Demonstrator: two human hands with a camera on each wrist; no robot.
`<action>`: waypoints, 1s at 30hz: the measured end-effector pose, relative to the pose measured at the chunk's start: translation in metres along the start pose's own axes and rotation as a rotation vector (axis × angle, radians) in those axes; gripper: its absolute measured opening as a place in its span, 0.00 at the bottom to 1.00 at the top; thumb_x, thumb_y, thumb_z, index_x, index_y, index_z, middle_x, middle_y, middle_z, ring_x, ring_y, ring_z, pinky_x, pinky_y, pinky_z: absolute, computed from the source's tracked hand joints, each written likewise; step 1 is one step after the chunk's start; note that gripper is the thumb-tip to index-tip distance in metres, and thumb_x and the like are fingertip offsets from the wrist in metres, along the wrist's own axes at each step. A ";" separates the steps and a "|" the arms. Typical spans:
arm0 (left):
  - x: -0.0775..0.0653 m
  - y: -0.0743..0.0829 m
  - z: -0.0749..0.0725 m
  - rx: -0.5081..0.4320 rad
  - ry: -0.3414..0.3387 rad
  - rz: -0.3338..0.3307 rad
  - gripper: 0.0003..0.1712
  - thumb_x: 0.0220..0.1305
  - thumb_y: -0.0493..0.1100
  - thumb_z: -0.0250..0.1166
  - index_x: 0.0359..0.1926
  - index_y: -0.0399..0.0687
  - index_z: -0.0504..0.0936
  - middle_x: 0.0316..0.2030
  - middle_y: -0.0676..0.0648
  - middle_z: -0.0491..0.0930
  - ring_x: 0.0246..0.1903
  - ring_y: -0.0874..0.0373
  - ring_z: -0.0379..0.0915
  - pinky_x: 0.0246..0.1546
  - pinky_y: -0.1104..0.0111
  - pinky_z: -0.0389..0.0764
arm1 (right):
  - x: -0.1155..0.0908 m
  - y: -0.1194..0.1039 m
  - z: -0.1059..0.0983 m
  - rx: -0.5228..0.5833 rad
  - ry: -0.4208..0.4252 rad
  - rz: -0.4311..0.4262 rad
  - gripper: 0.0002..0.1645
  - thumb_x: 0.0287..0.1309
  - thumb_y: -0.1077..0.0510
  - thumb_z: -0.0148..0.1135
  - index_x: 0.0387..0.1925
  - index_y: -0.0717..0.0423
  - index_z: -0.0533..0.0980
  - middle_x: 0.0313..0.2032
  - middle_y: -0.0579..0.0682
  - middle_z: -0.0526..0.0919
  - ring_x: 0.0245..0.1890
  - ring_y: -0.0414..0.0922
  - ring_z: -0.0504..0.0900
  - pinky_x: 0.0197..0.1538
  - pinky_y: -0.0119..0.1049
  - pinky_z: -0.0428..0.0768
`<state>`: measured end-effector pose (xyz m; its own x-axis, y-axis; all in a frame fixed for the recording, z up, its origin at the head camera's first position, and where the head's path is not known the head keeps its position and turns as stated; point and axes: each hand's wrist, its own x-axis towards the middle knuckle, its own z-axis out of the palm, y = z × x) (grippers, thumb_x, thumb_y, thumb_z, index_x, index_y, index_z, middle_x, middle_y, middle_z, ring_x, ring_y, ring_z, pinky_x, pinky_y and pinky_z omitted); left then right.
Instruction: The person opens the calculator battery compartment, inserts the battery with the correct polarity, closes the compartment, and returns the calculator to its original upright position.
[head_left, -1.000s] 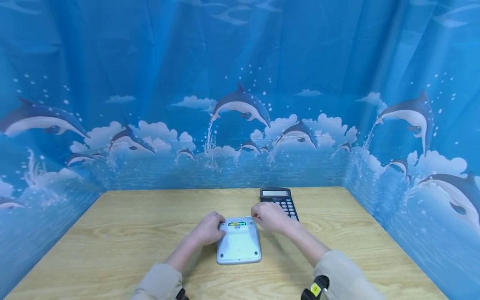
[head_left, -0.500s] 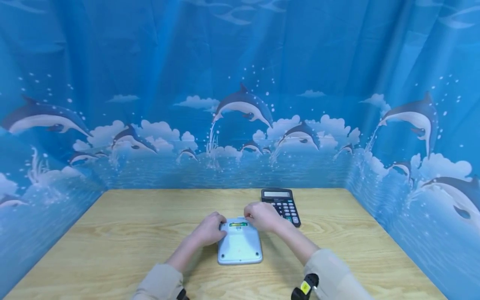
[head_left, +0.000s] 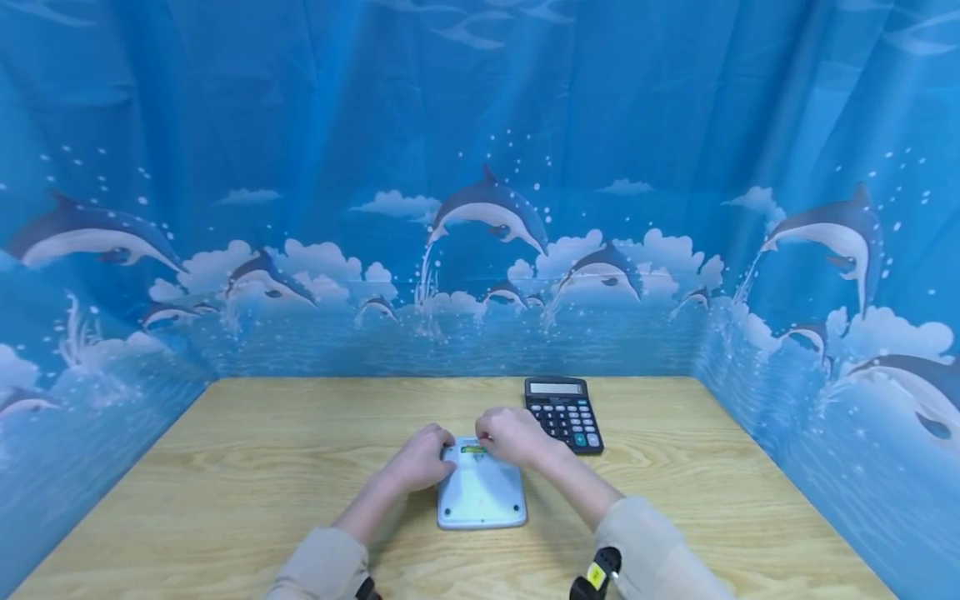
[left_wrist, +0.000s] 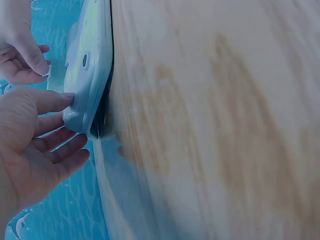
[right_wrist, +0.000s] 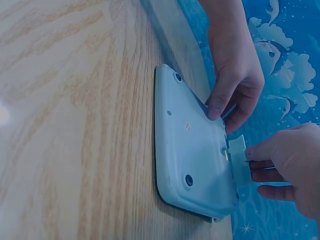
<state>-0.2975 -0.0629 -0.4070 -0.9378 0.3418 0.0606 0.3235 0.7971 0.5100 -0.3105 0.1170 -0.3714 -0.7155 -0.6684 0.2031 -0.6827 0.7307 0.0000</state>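
A pale calculator [head_left: 482, 496] lies face down on the table, its back and round dark feet showing. My left hand [head_left: 422, 458] grips its far left corner, with the thumb on the back in the left wrist view. A green and yellow battery [head_left: 472, 449] shows in the uncovered slot near the far edge. Between thumb and fingers, my right hand [head_left: 516, 437] pinches a pale battery cover [right_wrist: 240, 162], which stands tilted close beside the slot in the right wrist view. The right hand partly hides the slot in the head view.
A black calculator [head_left: 564, 417] lies face up behind the right hand. The wood-grain table [head_left: 247, 483] is bordered at the back and sides by a blue dolphin-print curtain [head_left: 337, 167].
My right hand has moved left with the battery cover, from the calculator's far right corner to over the battery slot. The left hand keeps its grip. More of the black calculator is visible.
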 end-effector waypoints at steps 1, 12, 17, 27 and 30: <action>0.000 0.000 0.000 0.002 0.001 0.001 0.21 0.53 0.38 0.66 0.47 0.32 0.77 0.42 0.41 0.74 0.44 0.48 0.73 0.49 0.56 0.75 | 0.001 0.000 0.001 -0.004 0.002 -0.002 0.02 0.53 0.59 0.62 0.28 0.49 0.80 0.27 0.41 0.79 0.27 0.36 0.75 0.27 0.23 0.72; 0.001 -0.003 0.000 0.003 0.013 0.033 0.21 0.51 0.38 0.66 0.46 0.31 0.78 0.41 0.40 0.75 0.44 0.46 0.73 0.49 0.55 0.75 | 0.003 -0.004 0.003 -0.004 0.003 -0.013 0.03 0.52 0.61 0.63 0.26 0.50 0.80 0.26 0.42 0.79 0.26 0.36 0.74 0.27 0.22 0.72; 0.002 -0.003 0.000 0.010 0.017 0.033 0.20 0.51 0.37 0.66 0.45 0.31 0.78 0.41 0.41 0.75 0.44 0.47 0.73 0.48 0.56 0.75 | 0.004 -0.005 0.003 -0.022 -0.020 -0.004 0.03 0.53 0.60 0.62 0.26 0.50 0.80 0.25 0.41 0.77 0.25 0.35 0.73 0.25 0.22 0.71; 0.002 -0.003 0.001 0.008 0.013 0.038 0.19 0.51 0.37 0.66 0.45 0.32 0.78 0.41 0.41 0.75 0.43 0.47 0.73 0.48 0.56 0.76 | 0.004 -0.008 0.005 -0.021 -0.018 -0.021 0.03 0.53 0.60 0.63 0.26 0.50 0.80 0.23 0.41 0.76 0.23 0.35 0.71 0.24 0.22 0.69; 0.002 -0.003 0.001 0.006 0.014 0.031 0.19 0.52 0.37 0.66 0.45 0.32 0.78 0.41 0.41 0.75 0.43 0.47 0.73 0.48 0.56 0.76 | 0.004 -0.008 0.006 -0.020 -0.013 -0.020 0.03 0.53 0.60 0.63 0.26 0.50 0.80 0.23 0.41 0.76 0.22 0.34 0.70 0.23 0.22 0.68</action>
<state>-0.3006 -0.0638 -0.4089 -0.9291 0.3594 0.0877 0.3527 0.7891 0.5029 -0.3087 0.1080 -0.3771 -0.7041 -0.6843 0.1898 -0.6935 0.7201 0.0235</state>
